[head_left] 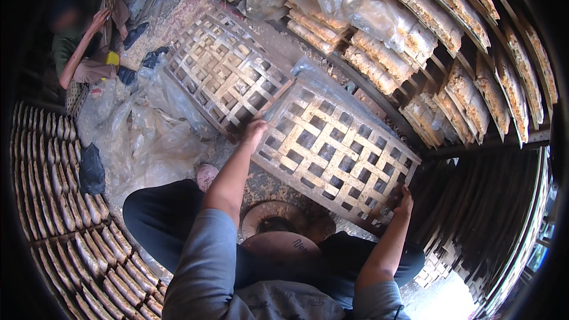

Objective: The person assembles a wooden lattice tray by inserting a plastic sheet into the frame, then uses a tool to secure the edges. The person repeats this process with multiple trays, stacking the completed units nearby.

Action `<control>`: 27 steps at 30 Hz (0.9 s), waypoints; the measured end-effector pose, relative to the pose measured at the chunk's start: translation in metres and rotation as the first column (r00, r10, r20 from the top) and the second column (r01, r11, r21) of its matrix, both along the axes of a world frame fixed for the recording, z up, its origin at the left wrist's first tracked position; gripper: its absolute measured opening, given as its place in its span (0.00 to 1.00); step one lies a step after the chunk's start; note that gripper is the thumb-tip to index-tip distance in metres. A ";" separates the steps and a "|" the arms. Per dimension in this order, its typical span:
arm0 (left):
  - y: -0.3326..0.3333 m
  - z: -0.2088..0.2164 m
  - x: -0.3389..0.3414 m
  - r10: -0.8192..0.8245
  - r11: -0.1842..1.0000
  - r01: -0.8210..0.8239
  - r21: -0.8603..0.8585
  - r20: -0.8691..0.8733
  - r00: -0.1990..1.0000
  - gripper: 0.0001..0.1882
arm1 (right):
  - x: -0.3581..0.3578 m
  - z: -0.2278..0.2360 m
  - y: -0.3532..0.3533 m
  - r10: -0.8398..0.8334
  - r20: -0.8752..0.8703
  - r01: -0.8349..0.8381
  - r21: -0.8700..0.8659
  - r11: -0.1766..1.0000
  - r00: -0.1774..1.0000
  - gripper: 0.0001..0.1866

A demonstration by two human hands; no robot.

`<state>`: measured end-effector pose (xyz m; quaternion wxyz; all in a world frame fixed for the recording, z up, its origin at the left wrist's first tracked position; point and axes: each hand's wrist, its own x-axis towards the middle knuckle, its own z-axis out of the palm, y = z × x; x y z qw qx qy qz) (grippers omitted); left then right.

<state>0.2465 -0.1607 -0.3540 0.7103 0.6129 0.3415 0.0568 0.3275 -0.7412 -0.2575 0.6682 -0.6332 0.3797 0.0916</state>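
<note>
A rectangular woven bamboo rack (pixel 335 142) with open square gaps is tilted in front of me, with crumbs stuck on its strips. My left hand (pixel 255 133) grips its left end. At the opposite short end, my right hand (pixel 404 201) is closed on the lower right corner. Beyond my left hand lies another lattice rack (pixel 222 68), apparently on top of at least one more. Below the held rack, between my legs, are a round shallow pan (pixel 261 210) and a pinkish rounded thing (pixel 281 244) with dark marks; their contents are mostly hidden.
Crumb-covered slabs (pixel 379 68) fill shelves at upper right, partly under plastic sheeting. More slabs (pixel 83 261) stand in rows at left. Clear plastic sheet (pixel 148 124) covers the left floor. Another person (pixel 83 53) sits at upper left holding a rack. Dark stacked racks (pixel 474 201) stand at right.
</note>
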 end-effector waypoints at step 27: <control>-0.060 0.007 -0.063 0.428 0.867 -0.340 0.364 -0.195 0.883 0.36 | 0.022 -0.051 0.019 0.001 -0.033 0.003 0.097 0.995 0.999 0.10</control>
